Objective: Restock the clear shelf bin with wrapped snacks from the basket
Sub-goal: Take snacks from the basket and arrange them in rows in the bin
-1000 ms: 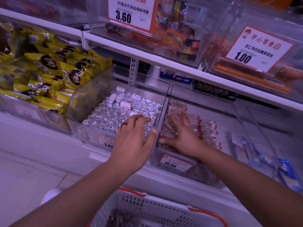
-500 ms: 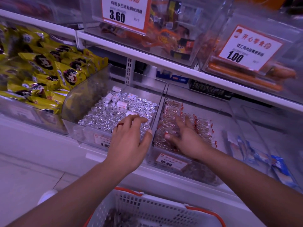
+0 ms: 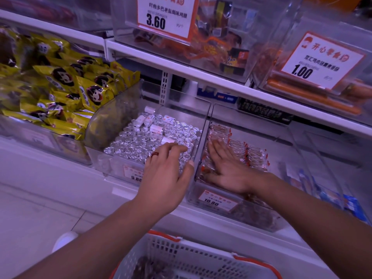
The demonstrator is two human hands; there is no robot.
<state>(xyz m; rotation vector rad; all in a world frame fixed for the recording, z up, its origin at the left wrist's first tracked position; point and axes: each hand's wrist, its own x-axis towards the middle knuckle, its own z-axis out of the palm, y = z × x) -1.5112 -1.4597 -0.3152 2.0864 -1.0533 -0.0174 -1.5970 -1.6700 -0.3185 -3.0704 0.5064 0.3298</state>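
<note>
Pressing flat, right hand (image 3: 227,170) spreads straight fingers over red-edged wrapped snacks (image 3: 249,154), likely levelling them; left hand (image 3: 167,174), loosely curved, empty, rests on foil-wrapped pieces (image 3: 141,141) alongside.

Both hands are in the bins on the lower shelf. The right hand (image 3: 229,172) lies flat, fingers straight, on the wrapped snacks (image 3: 247,154) inside the clear shelf bin (image 3: 213,200) (the one tagged 10.80). Just left of that bin, the left hand (image 3: 167,174) rests over the neighbouring bin (image 3: 108,162) full of foil-wrapped pieces (image 3: 138,141), fingers loosely bent, a red ring (image 3: 155,154) on one finger. Further left of the bin are yellow snack bags (image 3: 66,91). Below it, nearest the camera, the white basket (image 3: 193,256) with orange trim holds dark packets (image 3: 149,268).
</note>
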